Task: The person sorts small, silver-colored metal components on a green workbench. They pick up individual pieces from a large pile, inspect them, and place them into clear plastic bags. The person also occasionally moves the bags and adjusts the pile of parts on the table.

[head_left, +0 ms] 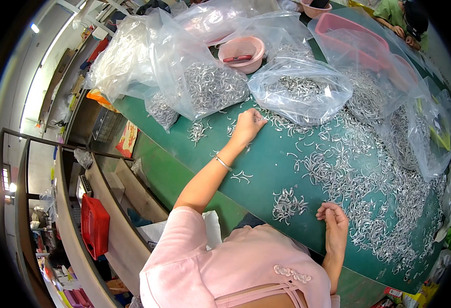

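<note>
My left hand [250, 126] reaches across the green table, closed with its fingertips together, beside small curved silvery metal pieces [285, 124] in front of an open clear bag [301, 105]. What its fingers hold, if anything, is too small to make out. Close to the table's near edge is my right hand [334, 222], its fingers curled in toward the thumb; I cannot see whether a piece is between them. To its left lies a small heap of the metal pieces [288, 205]. A wide, loose spread of the same pieces [377, 190] covers the table on its right.
Clear bags of metal pieces [212, 90] stand along the far side, near a pink bowl [242, 53] holding a red-handled tool [237, 58]. A pink tub [346, 36] is at the back right. Another person [399, 20] sits beyond. Shelves with a red basket [95, 226] stand at left.
</note>
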The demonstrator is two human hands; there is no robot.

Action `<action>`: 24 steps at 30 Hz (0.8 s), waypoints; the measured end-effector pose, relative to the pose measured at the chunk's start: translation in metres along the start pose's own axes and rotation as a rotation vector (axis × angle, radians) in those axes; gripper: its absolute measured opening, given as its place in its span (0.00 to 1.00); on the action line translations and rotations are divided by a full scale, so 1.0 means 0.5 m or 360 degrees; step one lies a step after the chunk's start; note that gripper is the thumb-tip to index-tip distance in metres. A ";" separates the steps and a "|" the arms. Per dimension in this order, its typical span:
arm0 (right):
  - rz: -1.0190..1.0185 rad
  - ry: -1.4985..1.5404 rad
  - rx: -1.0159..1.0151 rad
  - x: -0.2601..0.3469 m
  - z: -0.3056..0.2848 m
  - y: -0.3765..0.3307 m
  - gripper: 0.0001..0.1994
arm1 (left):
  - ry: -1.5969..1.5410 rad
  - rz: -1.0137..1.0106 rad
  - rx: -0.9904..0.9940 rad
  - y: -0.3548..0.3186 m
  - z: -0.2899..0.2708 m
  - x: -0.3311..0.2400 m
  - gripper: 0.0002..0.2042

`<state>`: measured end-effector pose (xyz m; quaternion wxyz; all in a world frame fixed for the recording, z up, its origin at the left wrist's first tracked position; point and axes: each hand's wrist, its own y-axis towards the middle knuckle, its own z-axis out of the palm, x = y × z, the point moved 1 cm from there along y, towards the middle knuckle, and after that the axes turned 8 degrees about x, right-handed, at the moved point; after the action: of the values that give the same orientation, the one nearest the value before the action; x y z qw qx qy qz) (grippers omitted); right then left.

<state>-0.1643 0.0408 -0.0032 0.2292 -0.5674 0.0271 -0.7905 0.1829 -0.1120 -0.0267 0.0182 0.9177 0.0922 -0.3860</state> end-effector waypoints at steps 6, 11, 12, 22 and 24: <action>0.0003 -0.0004 0.0026 0.006 0.005 0.007 0.09 | 0.0001 0.0133 0.0013 0.015 -0.002 -0.004 0.13; -0.0012 0.0003 0.0017 0.003 0.004 0.007 0.08 | 0.0257 0.0239 0.0048 0.018 0.016 0.006 0.15; -0.0013 0.0013 0.0015 0.002 0.002 0.006 0.08 | 0.0288 0.0217 0.0055 0.019 0.015 0.004 0.15; -0.0002 0.0017 -0.0008 0.010 0.000 0.012 0.08 | 0.0309 0.0022 0.0213 0.025 -0.012 -0.012 0.13; 0.0001 0.0016 0.0000 0.011 0.003 0.013 0.08 | 0.0320 -0.0003 0.0261 0.026 -0.015 -0.014 0.13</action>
<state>-0.1623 0.0331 0.0002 0.2293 -0.5635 0.0284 -0.7932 0.1856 -0.1251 -0.0169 -0.0667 0.9501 0.0625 -0.2984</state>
